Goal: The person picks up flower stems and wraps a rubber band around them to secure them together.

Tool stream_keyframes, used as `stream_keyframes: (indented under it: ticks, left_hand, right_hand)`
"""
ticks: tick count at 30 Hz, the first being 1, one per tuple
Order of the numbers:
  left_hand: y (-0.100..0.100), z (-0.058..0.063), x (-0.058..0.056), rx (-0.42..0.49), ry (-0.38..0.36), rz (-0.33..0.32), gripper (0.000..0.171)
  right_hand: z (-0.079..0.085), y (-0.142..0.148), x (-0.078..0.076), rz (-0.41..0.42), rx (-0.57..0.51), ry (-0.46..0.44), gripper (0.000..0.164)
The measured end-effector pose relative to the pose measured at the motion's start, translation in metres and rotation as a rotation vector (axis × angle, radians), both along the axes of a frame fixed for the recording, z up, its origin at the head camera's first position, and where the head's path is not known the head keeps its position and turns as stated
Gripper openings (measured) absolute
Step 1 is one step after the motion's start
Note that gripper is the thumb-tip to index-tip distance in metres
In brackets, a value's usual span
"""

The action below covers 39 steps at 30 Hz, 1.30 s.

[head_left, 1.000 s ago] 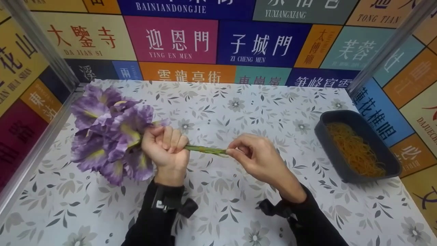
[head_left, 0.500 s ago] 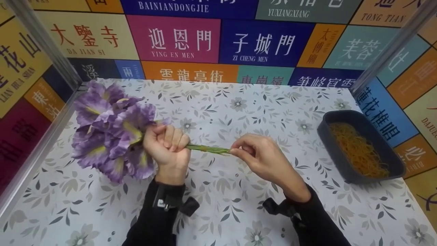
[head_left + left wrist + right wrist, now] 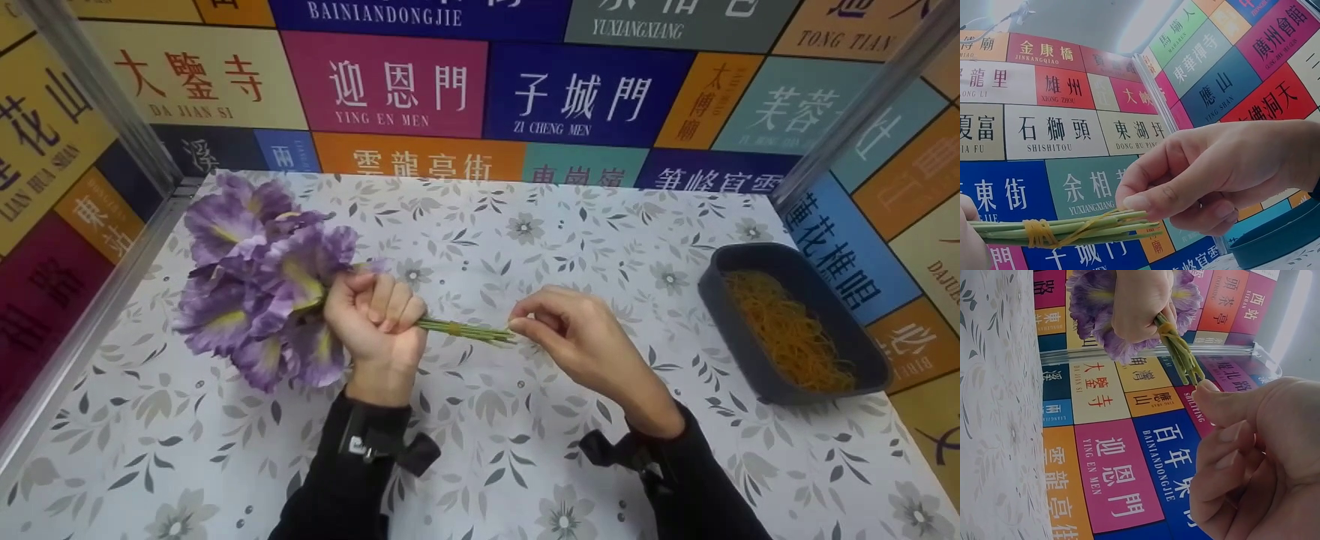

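Observation:
My left hand [image 3: 377, 322] grips a bunch of purple artificial irises [image 3: 259, 292] just below the blooms, which point left. Green stems [image 3: 480, 331] stick out of the fist towards the right. In the left wrist view a yellow rubber band [image 3: 1040, 233] is wound round the stems, and a strand of it runs along them to the right fingertips. My right hand [image 3: 589, 349] pinches that strand between thumb and forefinger at the cut stem ends. In the right wrist view the thumb tip [image 3: 1207, 388] is right by the stem ends.
A dark grey plastic box [image 3: 757, 375] with many loose yellow rubber bands [image 3: 791, 330] stands at the right of the table. A white floral cloth [image 3: 480, 465] covers the table. Panels printed with place names [image 3: 386, 86] enclose the back and sides.
My left hand and the irises have shifted a little to the right, bringing the stem ends up to the right fingertips. The right hand keeps its pinch and has barely moved.

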State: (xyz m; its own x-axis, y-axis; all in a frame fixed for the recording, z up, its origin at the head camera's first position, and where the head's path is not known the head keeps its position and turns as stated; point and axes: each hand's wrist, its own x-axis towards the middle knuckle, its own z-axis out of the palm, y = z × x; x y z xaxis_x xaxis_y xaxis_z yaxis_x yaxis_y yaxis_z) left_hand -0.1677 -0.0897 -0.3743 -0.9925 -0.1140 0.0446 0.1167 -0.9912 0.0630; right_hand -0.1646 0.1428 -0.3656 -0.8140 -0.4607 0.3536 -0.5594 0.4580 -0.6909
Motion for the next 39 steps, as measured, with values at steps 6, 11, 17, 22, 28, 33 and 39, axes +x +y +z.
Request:
stream_keyframes:
  ticks: [6,11,17,22,28,33,39]
  left_hand:
    - [0.002,0.0,0.0,0.021,-0.029,-0.035,0.035]
    - [0.004,-0.001,0.0,0.013,-0.021,-0.071,0.035]
    - [0.015,-0.005,0.003,0.009,0.012,-0.146,0.034]
    - [0.029,-0.01,0.007,-0.03,-0.013,-0.196,0.036]
    - [0.04,-0.013,0.01,-0.112,-0.044,-0.202,0.044]
    - [0.042,-0.016,0.009,-0.124,-0.044,-0.218,0.041]
    - [0.037,-0.016,0.005,-0.102,-0.061,-0.205,0.04]
  right_hand:
    - [-0.003,-0.001,0.0,0.041,-0.037,0.01,0.01]
    - [-0.007,-0.005,0.001,0.122,-0.09,-0.033,0.01]
    - [-0.009,-0.009,0.002,0.186,-0.097,0.015,0.009]
    - [-0.009,-0.012,0.006,0.182,-0.074,0.083,0.01]
    - [-0.009,-0.017,0.008,0.154,-0.118,0.123,0.009]
    - [-0.009,-0.016,0.008,0.169,-0.08,0.095,0.011]
    - [-0.004,-0.013,0.011,0.206,0.065,0.023,0.013]
